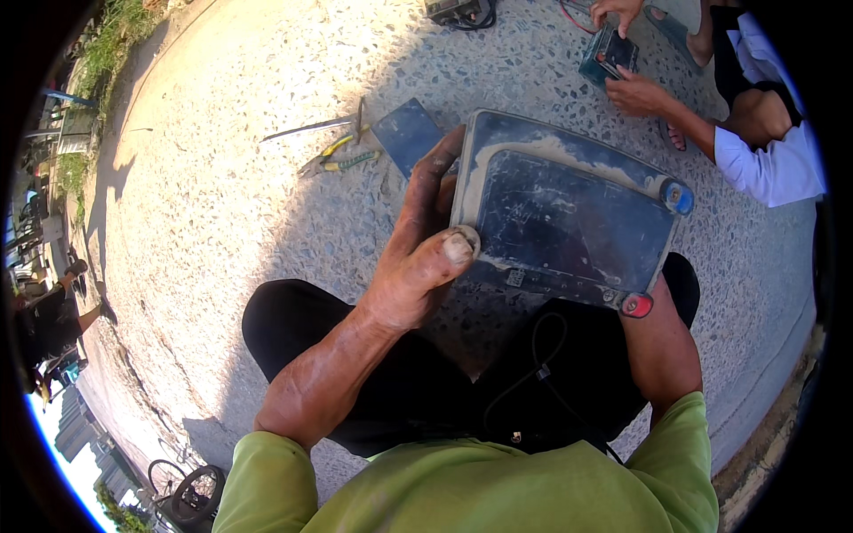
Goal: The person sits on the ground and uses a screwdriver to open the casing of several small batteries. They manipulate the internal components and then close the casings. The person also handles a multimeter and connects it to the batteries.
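Note:
I grip a dusty black battery (573,213) by its left end with my left hand (413,249), thumb on the top and fingers along the side. The battery has a blue terminal (675,196) at its upper right corner and a red one (636,305) at its lower right. My right hand (655,293) is behind the battery's right end, its fingers hidden. Beyond the battery, a dark flat panel (402,131) lies on the pavement (222,133), with yellow-and-green handled pliers (345,164) and a thin metal tool (302,131) beside it.
A co-worker's hands (635,93) hold a smaller dark battery (602,58) at upper right, near the person's leg (698,40). A dark device with cables (453,13) sits at the top edge. Another person (49,320) is at far left, a wheeled thing (195,493) at lower left.

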Motion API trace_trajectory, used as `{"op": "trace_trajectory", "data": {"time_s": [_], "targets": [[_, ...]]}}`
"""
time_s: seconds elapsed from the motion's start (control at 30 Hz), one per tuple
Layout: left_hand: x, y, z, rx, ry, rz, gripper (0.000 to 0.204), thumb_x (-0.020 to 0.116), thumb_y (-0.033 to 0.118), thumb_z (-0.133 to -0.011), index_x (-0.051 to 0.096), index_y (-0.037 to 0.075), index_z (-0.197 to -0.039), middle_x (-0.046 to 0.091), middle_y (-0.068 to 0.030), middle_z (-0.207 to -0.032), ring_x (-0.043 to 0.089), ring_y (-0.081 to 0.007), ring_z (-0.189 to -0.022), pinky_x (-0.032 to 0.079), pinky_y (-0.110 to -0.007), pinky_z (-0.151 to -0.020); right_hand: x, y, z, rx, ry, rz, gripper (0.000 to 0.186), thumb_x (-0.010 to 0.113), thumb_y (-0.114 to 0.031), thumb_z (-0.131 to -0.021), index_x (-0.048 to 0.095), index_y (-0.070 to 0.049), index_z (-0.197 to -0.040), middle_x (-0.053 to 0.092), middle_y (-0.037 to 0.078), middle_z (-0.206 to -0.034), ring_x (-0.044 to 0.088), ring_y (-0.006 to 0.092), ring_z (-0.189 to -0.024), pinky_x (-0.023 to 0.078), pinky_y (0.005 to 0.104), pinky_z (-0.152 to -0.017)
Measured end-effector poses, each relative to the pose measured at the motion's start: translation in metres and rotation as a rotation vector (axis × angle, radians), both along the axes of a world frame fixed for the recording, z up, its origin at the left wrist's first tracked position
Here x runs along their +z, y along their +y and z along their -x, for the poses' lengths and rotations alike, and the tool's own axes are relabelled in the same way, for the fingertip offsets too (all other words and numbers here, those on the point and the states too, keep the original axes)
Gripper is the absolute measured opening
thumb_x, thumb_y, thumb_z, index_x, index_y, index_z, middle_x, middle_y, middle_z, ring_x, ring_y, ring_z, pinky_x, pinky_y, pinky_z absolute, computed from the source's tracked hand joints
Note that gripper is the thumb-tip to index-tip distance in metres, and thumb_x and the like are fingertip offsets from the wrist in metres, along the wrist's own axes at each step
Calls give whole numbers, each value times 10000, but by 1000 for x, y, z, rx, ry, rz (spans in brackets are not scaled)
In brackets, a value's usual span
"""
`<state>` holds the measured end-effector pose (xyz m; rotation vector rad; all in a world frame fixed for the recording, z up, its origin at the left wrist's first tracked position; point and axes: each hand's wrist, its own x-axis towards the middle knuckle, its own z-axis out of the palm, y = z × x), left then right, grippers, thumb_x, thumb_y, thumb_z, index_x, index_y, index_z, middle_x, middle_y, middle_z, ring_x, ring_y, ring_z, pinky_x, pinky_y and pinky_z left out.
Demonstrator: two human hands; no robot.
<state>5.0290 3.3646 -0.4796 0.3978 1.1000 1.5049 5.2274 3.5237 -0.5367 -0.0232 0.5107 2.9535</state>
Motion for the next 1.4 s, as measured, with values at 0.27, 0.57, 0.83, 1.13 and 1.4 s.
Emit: {"op": "trace_trajectory", "data": {"time_s": [0.27, 0.57, 0.83, 1.13, 1.4], "targets": [[2, -1, 1, -8, 5, 9, 1211, 725, 620, -679, 73, 24, -1508, 375, -264, -1357, 381, -356, -1289, 285, -500, -1084, 26, -4, 14, -24, -439, -275, 432, 458, -247, -991, 481, 29, -1323, 550, 225, -1279, 619, 270, -1099, 565, 356, -879], [6, 2, 1, 4, 36, -48, 1201, 712, 626, -686, 78, 19, -1505, 380, -260, -1348, 388, -351, -1279, 295, -493, -1076, 23, -2, 14, -29, -474, -329, 423, 458, -234, -990, 481, 27, -1322, 551, 222, -1280, 617, 266, -1101, 563, 352, -882], [3, -1, 4, -9, 43, -40, 1183, 701, 629, -690, 89, 33, -1508, 384, -258, -1335, 386, -355, -1278, 292, -520, -1074, 21, -3, 15, -30, -483, -341, 415, 459, -222, -989, 481, 25, -1322, 551, 219, -1281, 615, 262, -1102, 561, 349, -884], [0, -3, 2, 10, 64, -44, 1185, 694, 641, -688, 89, 38, -1509, 380, -263, -1337, 382, -367, -1280, 293, -535, -1073, 17, -5, 14, -31, -474, -354, 407, 459, -210, -989, 482, 23, -1322, 551, 216, -1281, 613, 258, -1104, 559, 345, -887], [1, -2, 2, 7, 64, -46, 1203, 694, 655, -681, 86, 22, -1505, 374, -279, -1337, 375, -381, -1283, 289, -541, -1071, 14, -5, 13, -33, -472, -351, 400, 459, -198, -988, 482, 21, -1322, 551, 213, -1282, 611, 255, -1106, 557, 342, -889]]}}
